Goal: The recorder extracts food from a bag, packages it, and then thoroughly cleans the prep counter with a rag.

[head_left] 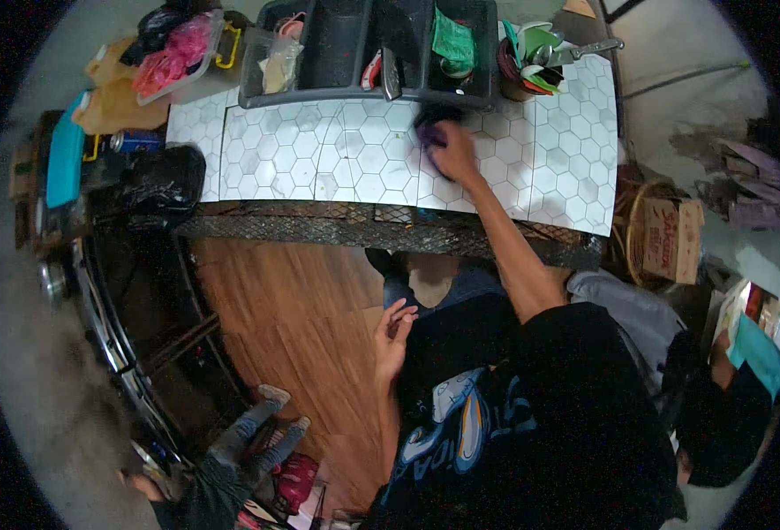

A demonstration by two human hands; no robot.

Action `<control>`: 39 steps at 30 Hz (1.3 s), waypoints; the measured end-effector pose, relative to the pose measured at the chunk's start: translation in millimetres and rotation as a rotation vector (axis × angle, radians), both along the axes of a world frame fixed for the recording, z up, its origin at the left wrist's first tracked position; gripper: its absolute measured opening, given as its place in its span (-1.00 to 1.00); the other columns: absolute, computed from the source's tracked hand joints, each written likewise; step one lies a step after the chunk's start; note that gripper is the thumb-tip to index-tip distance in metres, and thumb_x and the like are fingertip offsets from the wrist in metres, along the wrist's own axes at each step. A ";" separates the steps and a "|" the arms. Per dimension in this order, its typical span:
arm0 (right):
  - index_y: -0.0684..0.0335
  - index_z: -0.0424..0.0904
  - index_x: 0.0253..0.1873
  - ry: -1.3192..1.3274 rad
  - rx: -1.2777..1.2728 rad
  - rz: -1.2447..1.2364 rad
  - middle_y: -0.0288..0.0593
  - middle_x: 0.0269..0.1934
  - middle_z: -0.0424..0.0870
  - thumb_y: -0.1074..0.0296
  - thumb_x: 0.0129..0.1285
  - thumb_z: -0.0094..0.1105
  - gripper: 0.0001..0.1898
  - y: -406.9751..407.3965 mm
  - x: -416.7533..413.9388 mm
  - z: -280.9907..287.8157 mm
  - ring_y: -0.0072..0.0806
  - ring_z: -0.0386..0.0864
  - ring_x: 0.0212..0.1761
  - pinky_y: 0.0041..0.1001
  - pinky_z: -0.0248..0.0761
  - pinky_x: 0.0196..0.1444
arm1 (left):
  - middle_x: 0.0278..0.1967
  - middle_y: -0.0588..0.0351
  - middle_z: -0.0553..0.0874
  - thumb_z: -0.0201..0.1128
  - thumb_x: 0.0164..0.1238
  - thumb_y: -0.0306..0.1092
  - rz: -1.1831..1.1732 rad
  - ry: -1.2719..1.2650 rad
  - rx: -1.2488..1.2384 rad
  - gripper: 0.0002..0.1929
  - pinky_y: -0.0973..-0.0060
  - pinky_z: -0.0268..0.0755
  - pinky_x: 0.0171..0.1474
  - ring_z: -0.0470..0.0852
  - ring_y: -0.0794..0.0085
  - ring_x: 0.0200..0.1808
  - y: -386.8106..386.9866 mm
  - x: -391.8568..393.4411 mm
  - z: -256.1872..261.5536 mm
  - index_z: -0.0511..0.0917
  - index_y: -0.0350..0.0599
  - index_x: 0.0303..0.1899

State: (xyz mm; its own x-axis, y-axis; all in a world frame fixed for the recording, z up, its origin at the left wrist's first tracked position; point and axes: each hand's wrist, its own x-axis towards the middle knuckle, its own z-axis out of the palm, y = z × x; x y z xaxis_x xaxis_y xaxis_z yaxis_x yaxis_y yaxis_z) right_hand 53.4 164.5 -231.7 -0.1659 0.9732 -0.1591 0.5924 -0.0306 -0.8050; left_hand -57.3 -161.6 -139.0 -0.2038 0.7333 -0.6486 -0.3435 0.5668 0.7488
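My right hand (453, 151) reaches over the white hexagon-patterned tabletop (370, 152) and grips a dark purple and black item (435, 132), probably cloth, blurred by motion. The item lies on the surface just below the front rim of a black divided tray (337, 95). My left hand (395, 331) is held near my body, away from the table, fingers apart and slightly curled, with nothing seen in it. In the tray are a red-handled tool (372, 70), a dark metal piece (391, 74), a green packet (453, 38) and a clear bag (282, 63).
Right of the tray stands a container of utensils (529, 59) with a knife (595, 48). At left are a plastic bin with pink bags (179, 53), jugs (119, 106), a blue can (135, 141) and a black bag (164, 179). Other people stand at lower left and right.
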 end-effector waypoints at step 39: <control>0.38 0.48 -0.06 -0.294 0.059 -0.284 0.20 -0.21 0.57 0.41 -0.02 0.13 -0.64 -130.2 187.1 -0.1 0.00 0.53 -0.18 -0.17 0.39 -0.13 | -0.07 0.02 0.60 0.06 0.36 -0.41 -0.442 -0.084 -0.045 -0.67 0.50 0.32 0.09 0.53 0.40 -0.02 -2.9 -18.7 -1.8 0.36 -0.27 0.12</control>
